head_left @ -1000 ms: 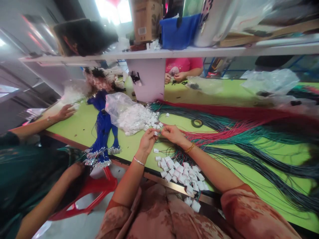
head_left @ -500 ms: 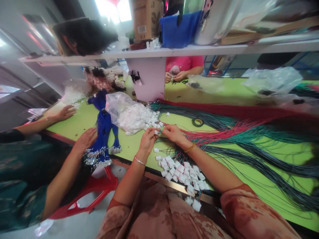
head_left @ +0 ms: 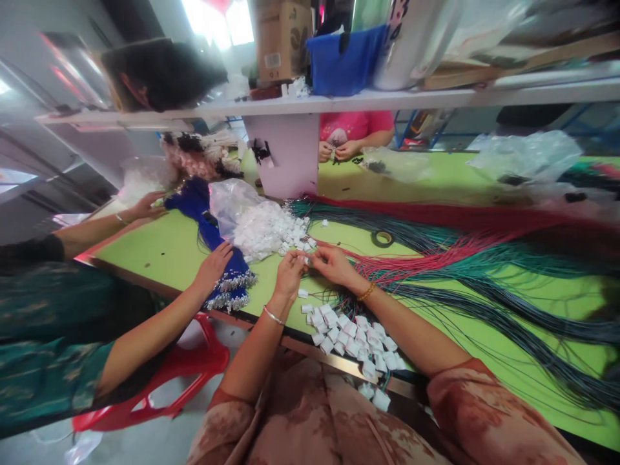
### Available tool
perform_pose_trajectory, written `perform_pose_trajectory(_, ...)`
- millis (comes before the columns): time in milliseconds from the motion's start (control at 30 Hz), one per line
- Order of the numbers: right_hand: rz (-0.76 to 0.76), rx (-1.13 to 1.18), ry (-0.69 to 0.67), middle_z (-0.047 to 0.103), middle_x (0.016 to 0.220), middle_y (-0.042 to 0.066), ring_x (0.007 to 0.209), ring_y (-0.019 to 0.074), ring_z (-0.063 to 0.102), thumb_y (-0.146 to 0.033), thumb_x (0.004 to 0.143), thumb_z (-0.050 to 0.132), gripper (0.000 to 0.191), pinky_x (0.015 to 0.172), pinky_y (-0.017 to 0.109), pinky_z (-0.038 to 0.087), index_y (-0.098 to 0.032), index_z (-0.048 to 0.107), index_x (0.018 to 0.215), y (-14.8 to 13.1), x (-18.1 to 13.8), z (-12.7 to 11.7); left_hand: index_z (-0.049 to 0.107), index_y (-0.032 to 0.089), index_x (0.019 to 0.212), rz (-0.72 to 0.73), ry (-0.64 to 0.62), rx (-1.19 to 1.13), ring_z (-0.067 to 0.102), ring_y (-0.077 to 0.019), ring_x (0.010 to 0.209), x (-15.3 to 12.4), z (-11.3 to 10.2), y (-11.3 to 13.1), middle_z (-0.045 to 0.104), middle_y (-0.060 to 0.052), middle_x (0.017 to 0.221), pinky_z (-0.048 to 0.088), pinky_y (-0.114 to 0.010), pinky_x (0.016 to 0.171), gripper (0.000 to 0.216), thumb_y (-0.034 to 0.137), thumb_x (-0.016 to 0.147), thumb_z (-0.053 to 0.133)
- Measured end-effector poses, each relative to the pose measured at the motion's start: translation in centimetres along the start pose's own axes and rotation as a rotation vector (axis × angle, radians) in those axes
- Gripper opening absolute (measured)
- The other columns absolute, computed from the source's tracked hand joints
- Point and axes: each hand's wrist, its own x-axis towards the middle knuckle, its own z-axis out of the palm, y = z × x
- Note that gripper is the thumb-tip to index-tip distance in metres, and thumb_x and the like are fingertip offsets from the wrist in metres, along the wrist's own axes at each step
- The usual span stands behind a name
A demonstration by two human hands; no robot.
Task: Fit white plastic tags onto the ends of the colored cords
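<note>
At twelve o'clock, pinches white plastic connector (head_left: 306,260) in left hand (head_left: 289,276), something indiscernible in right hand (head_left: 334,263), apparently mid-joining, next needing alignment.

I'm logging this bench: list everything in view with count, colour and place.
Table: one, yellow-green, middle
Shelf: one, white, above table
Bin: one, blue, on shelf
Carton: one, brown, on shelf
Stool: one, red, lower left
Wires: many; red, green, dark; table's right
Tape roll: one, dark, near wires
Wire bundles: count unclear, blue, table's left
Loose connectors: many, white, by clear bag
Wired connectors: many, white, table's near edge
Co-workers' hands: four, left and across table
Left hand: one, pinching white piece
Right hand: one, beside left
</note>
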Motion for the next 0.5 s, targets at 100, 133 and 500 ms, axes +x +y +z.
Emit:
perform_pose_trajectory(100,0.028,-0.093,0.040,0.047,0.054,-0.002,0.052,0.0097,0.036,-0.033,0.077,0.050,0.023,0.052,0.023,0.025,-0.017,0.048,0.060,0.1,-0.2,0.2,0.060,0.016,0.081,0.024,0.016,0.069,0.050,-0.0072,0.058,0.0,0.0,-0.2,0.065,-0.002,0.076,0.039,-0.021,0.058,0.027,0.033,0.068,0.077)
perform_pose_trajectory(133,0.018,-0.118,0.028,0.048,0.054,-0.002,0.052,0.0098,0.037,-0.032,0.077,0.050,0.022,0.052,0.023,0.025,-0.017,0.049,0.061,0.2,0.0,0.0,0.061,0.015,0.080,0.024,0.022,0.084,0.049,-0.0071,0.057,0.0,-0.1,-0.3,0.065,-0.001,0.075,0.039,-0.021,0.058,0.026,0.033,0.068,0.076)
perform_pose_trajectory(500,0.182,-0.622,-0.148,0.069,0.087,0.008,0.072,0.0159,0.052,-0.030,0.080,0.055,0.018,0.061,0.024,0.031,-0.016,0.068,0.081,3.8,6.5,-5.1,0.064,0.014,0.078,-0.130,-0.009,0.131,0.050,-0.0062,0.055,0.8,-0.1,1.9,0.067,-0.004,0.081,0.037,-0.020,0.052,0.017,0.026,0.069,0.073)
